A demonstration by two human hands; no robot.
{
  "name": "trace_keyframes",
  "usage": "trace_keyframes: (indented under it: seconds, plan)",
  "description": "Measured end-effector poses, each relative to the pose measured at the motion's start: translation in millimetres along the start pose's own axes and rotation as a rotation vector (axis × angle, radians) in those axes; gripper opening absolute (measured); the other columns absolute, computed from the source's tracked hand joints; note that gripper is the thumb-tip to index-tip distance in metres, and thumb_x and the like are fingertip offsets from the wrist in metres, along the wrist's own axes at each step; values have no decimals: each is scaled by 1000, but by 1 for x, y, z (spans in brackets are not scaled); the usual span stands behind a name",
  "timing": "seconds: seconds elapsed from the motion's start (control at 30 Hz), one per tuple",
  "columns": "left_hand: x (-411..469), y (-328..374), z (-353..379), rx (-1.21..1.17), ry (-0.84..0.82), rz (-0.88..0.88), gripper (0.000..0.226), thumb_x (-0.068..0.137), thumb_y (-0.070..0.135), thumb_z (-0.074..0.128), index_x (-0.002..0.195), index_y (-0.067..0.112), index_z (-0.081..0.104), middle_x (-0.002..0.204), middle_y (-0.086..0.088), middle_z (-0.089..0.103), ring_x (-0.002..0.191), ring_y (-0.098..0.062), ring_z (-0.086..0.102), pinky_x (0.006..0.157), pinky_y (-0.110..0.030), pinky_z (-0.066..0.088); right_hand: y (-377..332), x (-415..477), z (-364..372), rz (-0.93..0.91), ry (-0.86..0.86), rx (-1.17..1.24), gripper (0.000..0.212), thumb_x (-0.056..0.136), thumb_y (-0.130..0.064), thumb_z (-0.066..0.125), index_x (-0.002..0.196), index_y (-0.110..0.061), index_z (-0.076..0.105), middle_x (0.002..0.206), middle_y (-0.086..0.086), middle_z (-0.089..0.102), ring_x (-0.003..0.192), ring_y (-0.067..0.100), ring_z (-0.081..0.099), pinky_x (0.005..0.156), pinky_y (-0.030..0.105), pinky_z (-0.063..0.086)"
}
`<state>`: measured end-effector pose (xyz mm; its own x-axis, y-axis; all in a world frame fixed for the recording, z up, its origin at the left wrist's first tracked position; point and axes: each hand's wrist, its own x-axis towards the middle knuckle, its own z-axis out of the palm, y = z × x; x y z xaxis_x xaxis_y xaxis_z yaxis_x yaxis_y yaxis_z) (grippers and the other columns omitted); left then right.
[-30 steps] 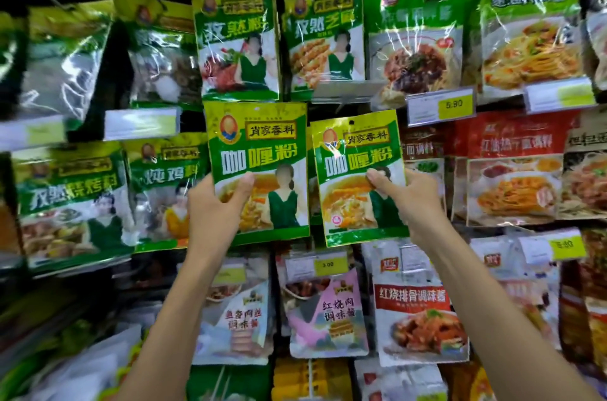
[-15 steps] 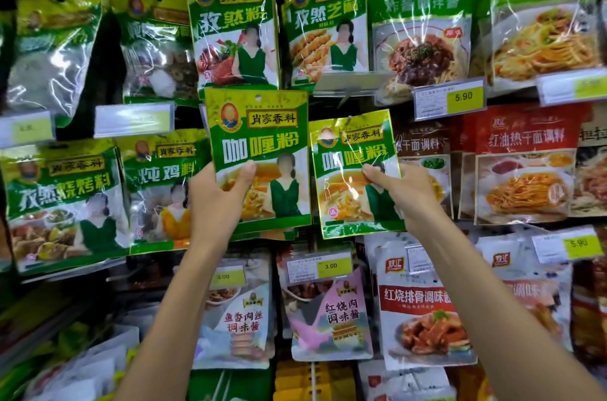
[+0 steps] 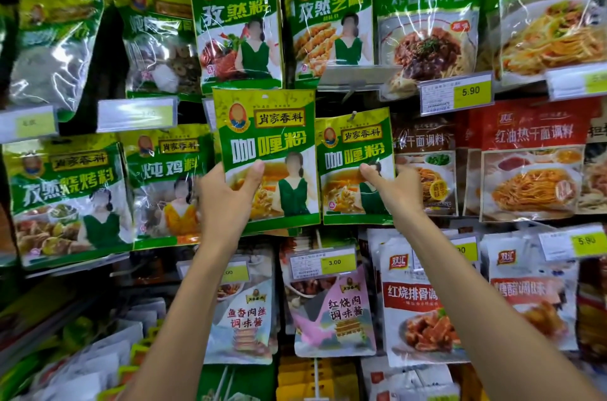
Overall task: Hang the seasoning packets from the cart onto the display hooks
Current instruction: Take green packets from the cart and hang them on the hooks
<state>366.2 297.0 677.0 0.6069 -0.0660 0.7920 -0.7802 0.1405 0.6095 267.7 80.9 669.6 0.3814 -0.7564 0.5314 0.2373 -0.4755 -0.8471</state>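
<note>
The seasoning packet [image 3: 267, 144] nearest the camera, green and yellow, was held up before the middle of the display [image 3: 101, 72] by the left hand [image 3: 225, 203]. The thumb pressed on its front and the other fingers were hidden behind it. Its top edge overlapped the bottom of a cumin packet [image 3: 236, 23] hanging above. Whether its hanger hole sat on any hook could not be told.

Just right of it, edges nearly touching, a second packet [image 3: 356, 154] of the same design was pinched by the right hand [image 3: 394, 190], thumb on the front and fingers out of sight behind. A small metal hook tip [image 3: 353, 115] showed at that packet's top hole. Both forearms ran off the bottom edge of the view.

Farther back, rows of hanging packets crowded the display. Red noodle-sauce packets [image 3: 532, 164] hung toward its right edge, with white sauce packets [image 3: 414, 302] below them. One price tag [image 3: 456, 93] read 5.90 and another [image 3: 323, 264] read 3.00. A third tag [image 3: 235, 272] was partly covered by the left forearm, so only its last digits showed. The tags near the left edge [image 3: 28, 123] were too blurred to read. The goods in the lower left corner [image 3: 82, 367] were a smear of pale wrappers, impossible to identify.
</note>
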Motion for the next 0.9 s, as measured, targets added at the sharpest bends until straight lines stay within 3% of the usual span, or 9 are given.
trace_keyframes:
  seconds: [0.13,0.3,0.4,0.53,0.6,0.67,0.73,0.8,0.9]
  plan:
    - [-6,2,3,-52,-42,-36,5,85,36,66,88,32,64,93,7,71,91,-14,68,83,-45,56,5,-14,-8,-43,89,-23,41,81,-37,75,108,-12,58,93,-4,62,84,13,58,74,30,48]
    - [-19,10,14,-105,-69,-106,33,74,48,66,86,18,65,84,-4,71,81,-14,66,72,-45,55,-6,-32,-15,-246,282,17,17,90,-15,64,104,-12,55,99,6,62,85,14,59,72,12,47]
    - [-25,14,25,-114,-99,-138,54,67,55,64,88,6,59,92,-20,66,87,-30,63,77,-47,51,-25,-39,-13,-260,138,116,7,97,-23,55,99,-18,60,94,1,65,85,10,61,73,13,48]
    - [-32,19,40,-176,-179,-235,43,75,48,69,92,8,63,91,-8,70,85,-23,63,76,-38,52,-46,-42,-7,-153,-177,244,23,96,-38,53,87,-21,66,78,-11,65,81,3,63,72,15,49]
    - [-36,21,47,-196,-208,-227,32,80,43,69,92,13,65,87,-3,71,82,-18,66,72,-36,54,-49,-42,-4,-105,-225,242,40,93,-40,56,106,-4,66,98,12,70,101,21,64,88,29,52]
    - [-38,21,51,-186,-260,-239,36,82,44,66,101,13,61,99,-5,69,95,-10,66,85,-34,54,-49,-43,-3,-81,-241,268,54,94,-37,58,116,13,57,108,32,63,105,41,59,94,45,48]
    - [-38,22,51,-121,-291,-198,23,88,44,60,86,22,53,83,5,57,76,15,56,73,-8,47,-47,-43,-5,-75,-230,270,54,95,-32,57,115,19,53,113,39,57,105,48,56,95,51,47]
    - [-35,24,48,19,-248,-66,28,93,43,53,75,22,46,68,11,45,57,6,50,62,-12,39,-45,-42,-7,-49,-220,294,50,96,-27,56,114,20,53,114,40,56,104,49,55,91,47,50]
    - [-16,28,39,242,38,253,16,98,27,51,99,14,60,88,6,62,77,0,56,72,-19,43,-39,-39,-12,-11,-205,297,44,98,-23,54,109,19,57,108,39,60,85,43,59,84,44,51]
